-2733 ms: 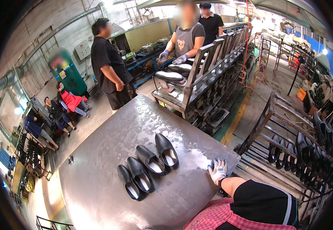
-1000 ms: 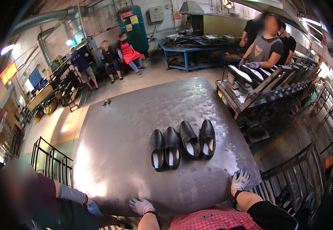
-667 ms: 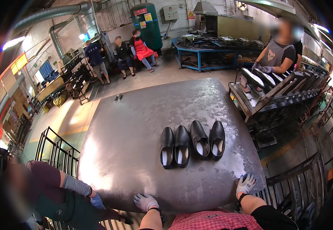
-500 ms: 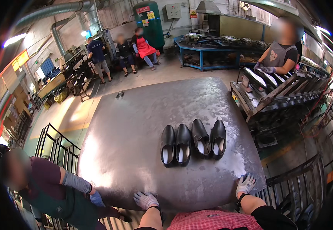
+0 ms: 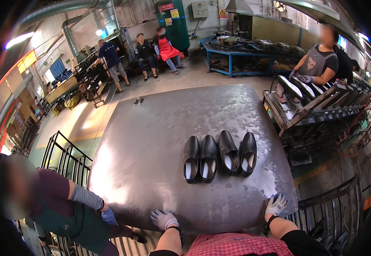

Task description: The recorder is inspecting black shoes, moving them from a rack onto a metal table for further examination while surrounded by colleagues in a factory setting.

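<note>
Tabletop (image 5: 160, 136), black shoes (image 5: 226, 146), yellow label (image 5: 175, 13) on tank (image 5: 179, 32), left fingers (image 5: 156, 215) wide, right fingers (image 5: 279, 199) wide

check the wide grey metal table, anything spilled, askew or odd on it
Only the wide grey metal table itself looks odd: pale, blotchy patches mark its right side, unlike the more even left. I can't tell whether they're wear or residue. The four black, leather-look slip-on shoes stand upright in a row.
</note>
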